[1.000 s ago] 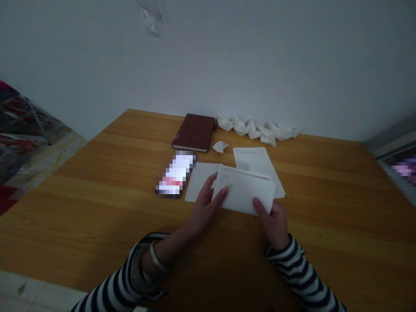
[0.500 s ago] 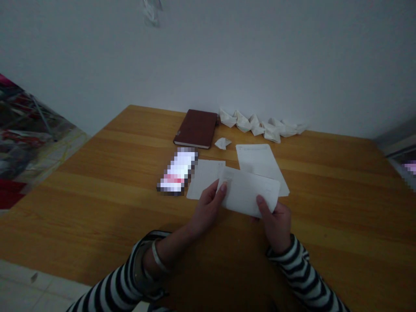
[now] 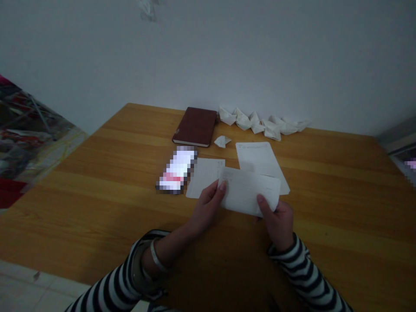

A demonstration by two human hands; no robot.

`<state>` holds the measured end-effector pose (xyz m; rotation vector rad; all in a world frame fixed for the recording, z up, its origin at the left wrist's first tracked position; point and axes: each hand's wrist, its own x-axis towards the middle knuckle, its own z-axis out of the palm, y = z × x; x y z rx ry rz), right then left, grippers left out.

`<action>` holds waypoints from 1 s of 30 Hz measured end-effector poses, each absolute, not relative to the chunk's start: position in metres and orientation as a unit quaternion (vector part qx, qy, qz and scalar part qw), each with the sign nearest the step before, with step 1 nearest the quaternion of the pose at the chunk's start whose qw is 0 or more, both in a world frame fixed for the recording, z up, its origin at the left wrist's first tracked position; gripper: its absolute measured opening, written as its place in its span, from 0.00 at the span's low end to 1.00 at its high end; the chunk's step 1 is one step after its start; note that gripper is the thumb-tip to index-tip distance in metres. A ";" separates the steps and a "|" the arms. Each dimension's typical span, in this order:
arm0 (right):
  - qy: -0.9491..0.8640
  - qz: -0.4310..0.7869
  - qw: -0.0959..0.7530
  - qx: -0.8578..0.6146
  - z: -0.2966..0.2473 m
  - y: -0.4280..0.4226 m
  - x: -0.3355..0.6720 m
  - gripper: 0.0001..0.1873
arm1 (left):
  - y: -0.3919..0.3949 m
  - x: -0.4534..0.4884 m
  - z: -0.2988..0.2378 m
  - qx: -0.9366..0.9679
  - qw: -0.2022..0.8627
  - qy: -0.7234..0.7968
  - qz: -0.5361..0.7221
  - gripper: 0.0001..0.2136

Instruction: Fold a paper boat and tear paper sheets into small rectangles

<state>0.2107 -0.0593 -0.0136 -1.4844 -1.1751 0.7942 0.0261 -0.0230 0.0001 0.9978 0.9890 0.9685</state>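
Note:
A white sheet of paper is held up above the table between my two hands. My left hand pinches its left end, thumb on top. Its right end is gripped by my right hand, with the thumb on the near face and the fingers mostly hidden behind. Under and beyond it lie two more pieces: a lined sheet to the right and a smaller paper to the left, partly covered by my left hand and the held sheet.
Left of the papers lies a lit phone, its screen blurred. Behind it is a brown notebook. Several folded paper shapes line the wall side of the wooden table, and a small folded piece sits nearer.
The view has shifted very slightly. Both hands keep hold of the paper in nearly the same place; my right hand has moved a touch to the right.

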 end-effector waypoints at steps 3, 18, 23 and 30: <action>-0.482 0.343 0.517 -0.618 -0.015 -0.059 0.211 0.27 | -0.023 0.026 -0.001 0.439 0.650 0.449 0.427 0.19; -0.466 0.364 0.519 -0.618 -0.016 -0.061 0.206 0.25 | -0.021 0.024 -0.006 0.429 0.639 0.488 0.412 0.21; -0.465 0.371 0.524 -0.609 -0.015 -0.062 0.205 0.24 | -0.021 0.024 -0.005 0.429 0.637 0.487 0.416 0.20; -0.464 0.365 0.517 -0.620 -0.015 -0.062 0.205 0.25 | -0.021 0.026 -0.003 0.419 0.644 0.485 0.417 0.20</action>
